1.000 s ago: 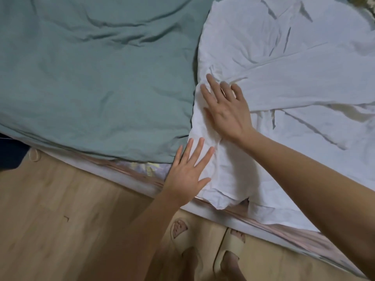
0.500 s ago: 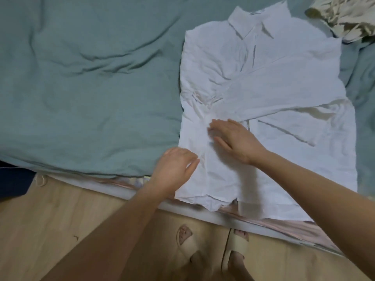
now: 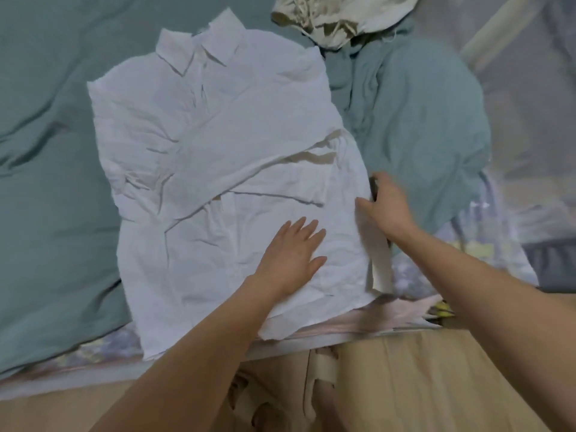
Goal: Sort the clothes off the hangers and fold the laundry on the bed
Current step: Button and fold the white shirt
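It was a home bedroom: a bed under a rumpled teal duvet carried a white collared shirt, beside a wood-look floor and slippers.

No readable text, label, brand, number or sign shows anywhere on the fabrics, the bed or the floor.

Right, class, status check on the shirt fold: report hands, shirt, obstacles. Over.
Left hand flat on white shirt. Right hand grips the shirt's right edge. Cream garment beyond the collar, not touching.
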`<state>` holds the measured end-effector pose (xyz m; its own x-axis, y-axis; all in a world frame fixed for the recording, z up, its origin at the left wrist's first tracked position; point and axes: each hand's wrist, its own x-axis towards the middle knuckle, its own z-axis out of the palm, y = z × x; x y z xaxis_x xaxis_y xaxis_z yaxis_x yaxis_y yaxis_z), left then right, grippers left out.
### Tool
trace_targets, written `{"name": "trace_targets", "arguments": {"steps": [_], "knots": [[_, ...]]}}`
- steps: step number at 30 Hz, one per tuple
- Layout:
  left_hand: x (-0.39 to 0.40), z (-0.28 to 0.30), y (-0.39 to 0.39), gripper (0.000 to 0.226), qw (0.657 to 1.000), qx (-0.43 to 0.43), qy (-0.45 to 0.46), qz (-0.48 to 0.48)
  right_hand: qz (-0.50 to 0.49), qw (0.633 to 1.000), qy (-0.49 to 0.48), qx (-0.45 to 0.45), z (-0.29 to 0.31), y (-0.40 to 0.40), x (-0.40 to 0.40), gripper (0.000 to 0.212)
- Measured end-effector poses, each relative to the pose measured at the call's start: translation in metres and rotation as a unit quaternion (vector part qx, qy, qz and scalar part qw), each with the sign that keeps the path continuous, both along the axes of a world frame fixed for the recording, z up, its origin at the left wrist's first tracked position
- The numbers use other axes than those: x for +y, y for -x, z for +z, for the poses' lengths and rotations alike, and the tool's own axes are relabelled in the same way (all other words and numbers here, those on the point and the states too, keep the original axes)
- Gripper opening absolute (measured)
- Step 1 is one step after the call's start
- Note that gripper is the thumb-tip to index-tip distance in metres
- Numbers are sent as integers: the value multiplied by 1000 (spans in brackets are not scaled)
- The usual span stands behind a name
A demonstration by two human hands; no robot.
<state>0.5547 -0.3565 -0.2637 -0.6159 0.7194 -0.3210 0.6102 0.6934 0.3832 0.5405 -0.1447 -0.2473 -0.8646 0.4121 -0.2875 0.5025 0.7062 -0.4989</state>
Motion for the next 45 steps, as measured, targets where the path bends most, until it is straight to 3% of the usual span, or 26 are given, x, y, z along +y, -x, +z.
{"name": "trace_targets", "arguments": {"steps": [2, 6, 9, 11, 13, 15, 17, 19, 21, 23, 24, 26, 27, 29, 30, 32, 35, 39, 42, 45], "knots": [[5, -3, 0, 52, 999, -30, 13, 19, 34, 998, 43, -9, 1, -7, -6, 44], [15, 11, 19, 36, 968, -5, -159, 195, 56, 998, 6, 42, 5, -31, -24, 36], [38, 21, 48, 36, 943, 20, -239, 232, 41, 997, 1, 67, 7, -47, -33, 45], [55, 22, 69, 43, 962, 75, -210, 158, 14, 999, 21, 42, 4, -53, -32, 51], [68, 21, 84, 56, 981, 140, -132, 20, -28, 999, 31, 21, 5, -55, -30, 42], [82, 22, 95, 59, 980, 165, -44, -98, 5, 999, -44, 25, 7, -59, -30, 35], [95, 25, 102, 52, 970, 182, 34, -159, 65, 989, -125, 43, 6, -71, -36, 47], [98, 27, 106, 51, 961, 204, 87, -165, 127, 970, -200, 57, 4, -86, -44, 59], [84, 25, 104, 67, 959, 215, 120, -140, 185, 944, -265, 71, -9, -101, -49, 59], [61, 15, 97, 85, 961, 198, 136, -137, 238, 942, -230, 50, -24, -116, -54, 65], [49, 8, 93, 82, 962, 179, 160, -133, 261, 946, -192, 15, -31, -120, -55, 70], [36, -1, 86, 63, 969, 120, 187, -108, 270, 958, -94, -32, -37, -126, -54, 55], [34, -3, 84, 60, 974, 104, 177, -94, 268, 960, -80, -10, -36, -126, -53, 39], [35, -6, 79, 66, 978, 138, 123, -93, 243, 957, -126, 96, -36, -118, -49, 29], [36, -8, 75, 71, 978, 163, 90, -95, 222, 953, -154, 138, -37, -111, -47, 31], [34, -18, 70, 73, 977, 171, 78, -102, 193, 960, -151, 133, -43, -104, -45, 49], [26, -27, 57, 67, 980, 109, 141, -94, 257, 961, -97, -16, -61, -119, -51, 68], [-10, -8, 31, 56, 988, 98, 19, -114, 312, 937, -116, -105, -58, -151, -56, 78], [-69, 3, -9, 52, 988, 137, -71, 22, 363, 907, -202, -73, -45, -155, -58, 104], [-136, 0, -44, 61, 972, 173, -39, 157, 372, 894, -238, -82, -48, -152, -60, 107]]}}
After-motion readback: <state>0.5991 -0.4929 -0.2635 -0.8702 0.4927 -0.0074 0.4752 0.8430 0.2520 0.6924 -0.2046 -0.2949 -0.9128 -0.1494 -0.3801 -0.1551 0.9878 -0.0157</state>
